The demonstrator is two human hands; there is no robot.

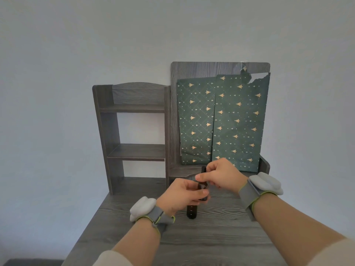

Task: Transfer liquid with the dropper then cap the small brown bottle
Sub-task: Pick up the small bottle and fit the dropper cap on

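Note:
My left hand [179,195] grips a small brown bottle [203,187] above the grey wooden desk [211,237]; its thumb lies across the bottle's front. Directly above the bottle's mouth, my right hand [221,174] pinches the black dropper top [203,169], thumb and fingers curled round it. The dropper's glass tube is hidden behind the fingers. A second dark brown bottle [192,212] shows under my left hand, upright on the desk, its top covered by the hand.
A grey wooden shelf unit [134,131] stands at the back left of the desk. To its right a board [211,68] carries two dark green paper bags [224,121] with gold trees. Both wrists wear grey strapped bands.

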